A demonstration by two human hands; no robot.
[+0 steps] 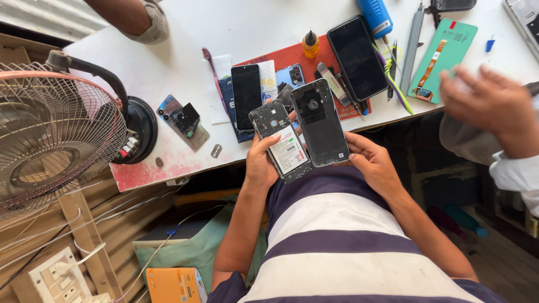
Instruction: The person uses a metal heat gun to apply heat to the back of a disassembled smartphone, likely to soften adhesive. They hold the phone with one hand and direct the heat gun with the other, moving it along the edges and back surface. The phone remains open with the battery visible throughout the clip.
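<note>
Centrally, an opened dark phone body with white-labelled battery (282, 147) is clamped by left hand (259, 163) fingers, its detached grey back cover (321, 123) by right hand (370, 161); reassembly is judged outstanding.

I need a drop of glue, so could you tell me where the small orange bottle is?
The small orange bottle stands at the far edge of the red mat, just left of the big black phone.

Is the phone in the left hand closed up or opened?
Opened: the phone in the left hand has no back cover, showing its battery and inner parts.
</note>
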